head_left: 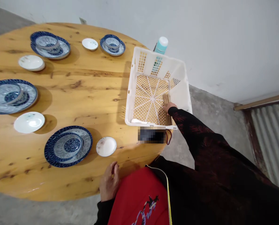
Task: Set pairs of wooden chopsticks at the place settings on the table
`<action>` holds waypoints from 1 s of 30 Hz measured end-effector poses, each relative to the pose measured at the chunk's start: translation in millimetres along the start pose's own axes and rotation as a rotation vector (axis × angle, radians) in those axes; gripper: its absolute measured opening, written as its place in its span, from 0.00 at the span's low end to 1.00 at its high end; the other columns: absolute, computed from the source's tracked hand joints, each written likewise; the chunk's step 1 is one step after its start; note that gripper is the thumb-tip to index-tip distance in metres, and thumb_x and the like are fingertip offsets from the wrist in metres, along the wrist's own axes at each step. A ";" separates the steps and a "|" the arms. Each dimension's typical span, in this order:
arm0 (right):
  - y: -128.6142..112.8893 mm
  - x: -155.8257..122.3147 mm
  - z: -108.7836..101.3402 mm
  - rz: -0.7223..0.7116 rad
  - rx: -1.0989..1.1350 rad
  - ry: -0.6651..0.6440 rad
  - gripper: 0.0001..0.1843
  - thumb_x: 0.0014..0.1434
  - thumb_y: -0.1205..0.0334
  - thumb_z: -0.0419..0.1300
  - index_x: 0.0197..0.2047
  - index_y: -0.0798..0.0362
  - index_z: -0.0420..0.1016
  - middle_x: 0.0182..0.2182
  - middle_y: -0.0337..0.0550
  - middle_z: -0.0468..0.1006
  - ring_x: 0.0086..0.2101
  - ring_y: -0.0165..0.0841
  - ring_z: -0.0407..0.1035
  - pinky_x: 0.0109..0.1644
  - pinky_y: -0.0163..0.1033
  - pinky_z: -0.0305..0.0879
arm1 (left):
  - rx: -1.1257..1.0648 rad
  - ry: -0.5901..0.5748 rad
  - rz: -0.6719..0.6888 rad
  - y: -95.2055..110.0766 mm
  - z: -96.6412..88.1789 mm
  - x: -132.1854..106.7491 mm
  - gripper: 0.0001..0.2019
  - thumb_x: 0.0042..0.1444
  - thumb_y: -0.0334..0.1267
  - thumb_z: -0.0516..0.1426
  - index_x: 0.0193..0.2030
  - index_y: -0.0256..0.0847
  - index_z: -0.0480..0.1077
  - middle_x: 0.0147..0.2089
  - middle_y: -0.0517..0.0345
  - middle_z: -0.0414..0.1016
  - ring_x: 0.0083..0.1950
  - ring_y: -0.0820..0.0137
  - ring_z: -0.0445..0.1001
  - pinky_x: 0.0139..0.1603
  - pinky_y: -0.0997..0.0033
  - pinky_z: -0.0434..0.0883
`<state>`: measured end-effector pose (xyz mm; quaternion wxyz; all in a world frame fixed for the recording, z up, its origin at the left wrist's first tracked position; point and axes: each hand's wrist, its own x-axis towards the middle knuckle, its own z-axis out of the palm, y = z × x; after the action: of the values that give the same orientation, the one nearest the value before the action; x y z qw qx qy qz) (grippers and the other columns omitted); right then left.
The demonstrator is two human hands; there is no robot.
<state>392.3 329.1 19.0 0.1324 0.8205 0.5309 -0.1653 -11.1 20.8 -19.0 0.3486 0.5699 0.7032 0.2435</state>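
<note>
The person's right grip (169, 107) touches brown chopsticks (168, 119) lying inside the white basket (180, 75), along its right wall; whether it has closed around them cannot be told. The left grip (110, 180), empty and half-open, is at the edge of the desk (95, 90), near a small dish (106, 146).

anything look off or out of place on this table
Nothing looks spilled or broken. The white plastic basket seems to jut past the right edge of the wooden table, though the camera angle makes that hard to confirm. The dark object on its near side is pixelated, so its details are hidden.
</note>
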 end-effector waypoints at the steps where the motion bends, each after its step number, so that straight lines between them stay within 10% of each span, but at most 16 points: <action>1: -0.8 -0.8 0.5 0.021 -0.002 -0.001 0.27 0.61 0.49 0.57 0.50 0.67 0.75 0.40 0.63 0.78 0.45 0.46 0.75 0.45 0.41 0.70 | 0.003 0.001 0.003 -0.3 -0.2 0.2 0.21 0.62 0.52 0.49 0.47 0.39 0.72 0.43 0.48 0.81 0.43 0.61 0.81 0.42 0.63 0.78; 11: -18.9 -19.0 1.5 -0.135 -0.266 0.032 0.29 0.60 0.50 0.58 0.57 0.61 0.69 0.55 0.65 0.70 0.55 0.49 0.67 0.56 0.50 0.63 | 0.008 0.003 0.030 -1.3 0.4 2.3 0.19 0.63 0.50 0.49 0.47 0.37 0.72 0.42 0.48 0.81 0.41 0.62 0.81 0.43 0.62 0.77; 30: -19.0 -0.3 12.2 -0.062 -0.191 -0.005 0.27 0.59 0.54 0.58 0.50 0.70 0.78 0.39 0.74 0.77 0.43 0.46 0.74 0.34 0.44 0.57 | 0.078 0.167 -0.026 19.3 3.6 -27.5 0.12 0.65 0.38 0.49 0.47 0.39 0.71 0.43 0.51 0.80 0.40 0.67 0.79 0.40 0.70 0.74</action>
<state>373.2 331.6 7.2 0.2059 0.7870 0.5691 -0.1200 6.8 -1.6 -1.2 0.2694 0.5516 0.7460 0.2581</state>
